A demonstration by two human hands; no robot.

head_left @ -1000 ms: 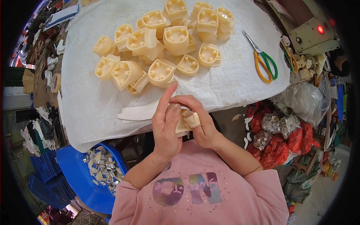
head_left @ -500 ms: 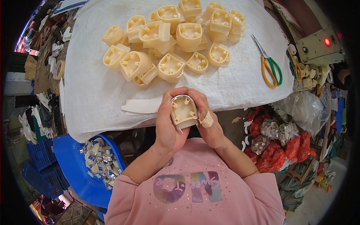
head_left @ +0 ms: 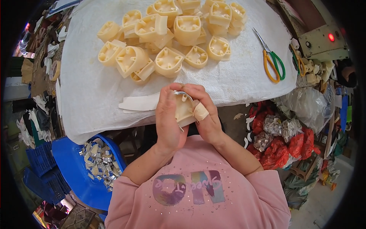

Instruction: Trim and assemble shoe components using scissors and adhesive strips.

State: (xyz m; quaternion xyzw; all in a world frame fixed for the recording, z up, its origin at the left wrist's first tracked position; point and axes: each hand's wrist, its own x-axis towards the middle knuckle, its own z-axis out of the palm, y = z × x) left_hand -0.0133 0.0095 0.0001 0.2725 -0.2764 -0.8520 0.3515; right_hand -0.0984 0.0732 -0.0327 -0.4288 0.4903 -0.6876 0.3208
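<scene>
Between my two hands, in front of the table's near edge, is a cream plastic shoe heel (head_left: 183,108) with a shiny metallic band along its far rim. My left hand (head_left: 167,116) wraps its left side, thumb up along the edge. On the other side my right hand (head_left: 207,110) closes round it, its fingers meeting the left ones at the far end. Tape or a bandage (head_left: 200,112) covers the right thumb. Much of the heel is hidden by the fingers. Beyond my hands lies a pile of similar cream heels (head_left: 167,61) on the white-covered table.
Scissors (head_left: 268,57) with one orange and one green handle lie at the table's right. White strips (head_left: 139,103) rest by the near edge. Left below stands a blue tub (head_left: 72,168) of metallic-looking pieces (head_left: 101,160). Red bags (head_left: 274,156) sit at right, below a box with a red light (head_left: 324,42).
Both hands have closed further over the heel, hiding more of it and its band. They sit slightly farther left and up in the picture; the whole view has shifted a little.
</scene>
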